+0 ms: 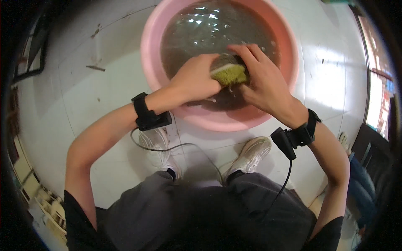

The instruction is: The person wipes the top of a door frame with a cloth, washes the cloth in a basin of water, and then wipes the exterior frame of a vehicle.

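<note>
My left hand and my right hand meet over a pink plastic basin of murky, greyish water. Between them is a wet yellow-green thing with a bristly face, a pale edge and a grey part above it; it looks like a scrubbing brush, but fingers and blur hide its full shape. The left fingers grip its left side, and the right fingers curl around its right side. Thin pale strands hang just below.
Black strapped devices sit on both wrists, with a loose cable trailing from the left one. My light shoes stand on pale floor tiles close to the basin. Dark furniture lies at the right.
</note>
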### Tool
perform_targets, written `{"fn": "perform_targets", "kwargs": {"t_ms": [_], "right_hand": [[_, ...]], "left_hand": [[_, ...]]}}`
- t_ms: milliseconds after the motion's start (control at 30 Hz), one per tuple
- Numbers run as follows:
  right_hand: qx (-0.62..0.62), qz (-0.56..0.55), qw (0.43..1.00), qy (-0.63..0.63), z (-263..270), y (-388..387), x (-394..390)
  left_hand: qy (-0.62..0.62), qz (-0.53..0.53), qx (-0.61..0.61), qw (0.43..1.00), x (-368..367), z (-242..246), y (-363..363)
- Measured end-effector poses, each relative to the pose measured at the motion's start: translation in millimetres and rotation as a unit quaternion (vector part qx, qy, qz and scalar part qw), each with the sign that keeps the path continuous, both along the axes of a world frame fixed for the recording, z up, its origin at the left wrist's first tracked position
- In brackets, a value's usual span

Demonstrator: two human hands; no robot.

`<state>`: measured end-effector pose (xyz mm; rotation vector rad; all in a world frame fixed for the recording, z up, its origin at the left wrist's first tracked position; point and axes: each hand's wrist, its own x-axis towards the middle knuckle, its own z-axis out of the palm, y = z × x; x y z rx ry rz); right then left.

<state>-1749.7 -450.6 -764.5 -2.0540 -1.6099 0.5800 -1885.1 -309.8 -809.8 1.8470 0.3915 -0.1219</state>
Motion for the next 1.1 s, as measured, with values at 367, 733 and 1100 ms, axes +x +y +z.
{"fn": "perform_targets", "kwargs": {"t_ms": [367,733,1100], "right_hand": [[0.217,-0.011,0.976,0.016,-44.9,-20.4,0.7],[0.206,0.004,0.978,0.015,-37.5,-6.9,10.8],[0.008,0.078,0.988,-0.130,-13.5,-5.5,17.3]], "left_hand": [[0.082,0.087,-0.320,0.940,15.1,29.5,-0.1],[0.134,-0.012,-0.460,0.878,12.9,51.4,-3.8],[0.124,-0.098,-0.021,0.987,22.4,10.2,-4.5]]}}
